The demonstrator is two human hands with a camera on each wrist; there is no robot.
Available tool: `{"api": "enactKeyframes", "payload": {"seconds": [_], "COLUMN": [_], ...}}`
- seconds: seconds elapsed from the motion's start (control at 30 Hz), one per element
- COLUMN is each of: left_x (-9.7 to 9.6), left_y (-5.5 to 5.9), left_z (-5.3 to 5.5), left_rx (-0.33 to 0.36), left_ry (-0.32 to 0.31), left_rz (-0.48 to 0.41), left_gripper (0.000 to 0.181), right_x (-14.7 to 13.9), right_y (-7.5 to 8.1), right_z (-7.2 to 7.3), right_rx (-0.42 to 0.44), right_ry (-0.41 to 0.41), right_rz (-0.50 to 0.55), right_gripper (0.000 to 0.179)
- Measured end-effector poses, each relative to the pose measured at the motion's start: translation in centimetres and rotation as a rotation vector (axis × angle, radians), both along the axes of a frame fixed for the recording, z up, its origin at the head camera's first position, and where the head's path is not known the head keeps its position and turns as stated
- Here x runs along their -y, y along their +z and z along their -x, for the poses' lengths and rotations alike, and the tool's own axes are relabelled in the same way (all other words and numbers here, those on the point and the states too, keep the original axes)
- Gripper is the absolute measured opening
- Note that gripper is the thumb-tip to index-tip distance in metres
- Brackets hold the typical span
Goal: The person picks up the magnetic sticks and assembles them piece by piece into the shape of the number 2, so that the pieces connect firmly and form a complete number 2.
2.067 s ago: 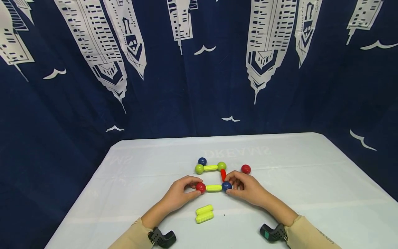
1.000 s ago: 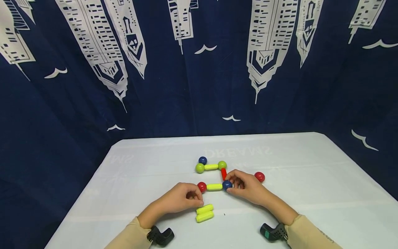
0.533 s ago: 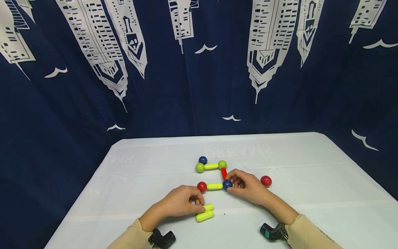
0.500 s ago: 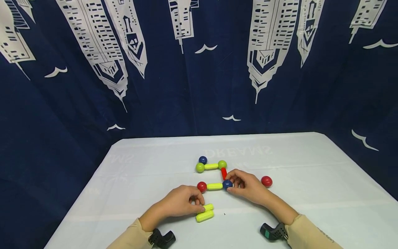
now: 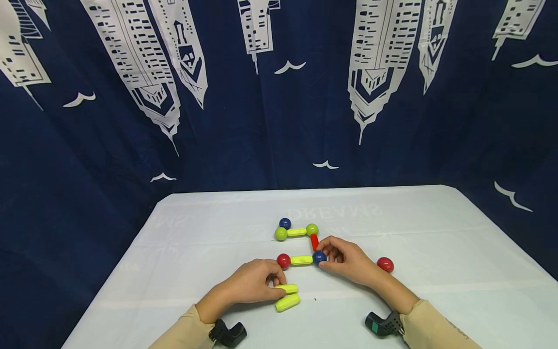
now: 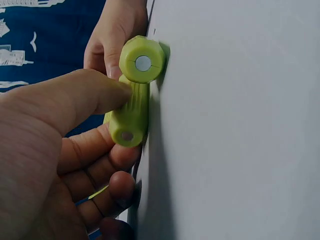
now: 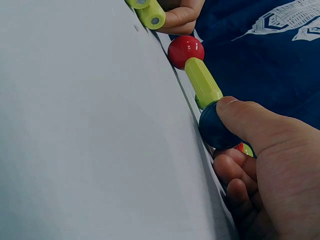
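Observation:
With thumb and fingers, my left hand (image 5: 255,282) pinches the farther of two loose yellow-green magnetic rods (image 5: 289,289); in the left wrist view a flat end of this rod (image 6: 131,112) shows. The other loose rod (image 5: 287,303) lies just in front of it. My right hand (image 5: 348,261) grips a blue ball (image 5: 319,257), its thumb on top in the right wrist view. From that ball a yellow-green rod (image 5: 301,261) runs left to a red ball (image 5: 283,261). A red rod (image 5: 315,242) runs back from it to a green ball (image 5: 312,230).
Behind, another yellow-green rod (image 5: 297,232) links that green ball to a second green ball (image 5: 281,233). A second blue ball (image 5: 285,223) sits against the latter. A loose red ball (image 5: 385,264) lies beside the right forearm on the white table (image 5: 209,223).
My left hand has left the red ball, come nearer and taken the farther loose rod, which has turned slightly. The loose red ball has rolled right and nearer. My right hand stays on the blue ball.

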State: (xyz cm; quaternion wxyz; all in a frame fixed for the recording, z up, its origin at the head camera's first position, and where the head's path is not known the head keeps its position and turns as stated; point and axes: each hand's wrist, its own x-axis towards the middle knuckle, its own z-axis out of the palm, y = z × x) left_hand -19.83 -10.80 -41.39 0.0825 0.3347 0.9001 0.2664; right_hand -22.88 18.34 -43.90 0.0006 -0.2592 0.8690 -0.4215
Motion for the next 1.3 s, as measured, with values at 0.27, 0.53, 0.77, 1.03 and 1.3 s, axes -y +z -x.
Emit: {"api": "enactKeyframes", "payload": {"seconds": [0.27, 0.53, 0.77, 1.03, 1.3], "left_x": [-0.1, -0.2, -0.2, -0.4, -0.9], "left_y": [-0.6, -1.0, -1.4, -1.6, -1.6], "left_z": [0.1, 0.1, -0.7, -1.9, -2.4], "left_rx": [-0.017, -0.024, -0.069, -0.103, -0.111], "left_ry": [0.068, 0.174, 0.295, 0.499, 0.634], "left_rz": [-0.038, -0.11, -0.124, -0.125, -0.149], "left_gripper": [0.01, 0.01, 0.01, 0.011, 0.011], "right_x": [-0.1, 0.0, 0.0, 0.1, 0.0], "right_y": [-0.1, -0.2, -0.1, -0.1, -0.1], "right_z": [0.0, 0.2, 0.3, 0.6, 0.7], "right_rx": [-0.001, 0.006, -0.014, -0.018, -0.017], "right_ry": [-0.001, -0.003, -0.002, -0.013, -0.021], "right_rz": [0.001, -0.001, -0.006, -0.011, -0.01], "right_gripper": [0.032, 0.032, 0.032, 0.032, 0.032]}}
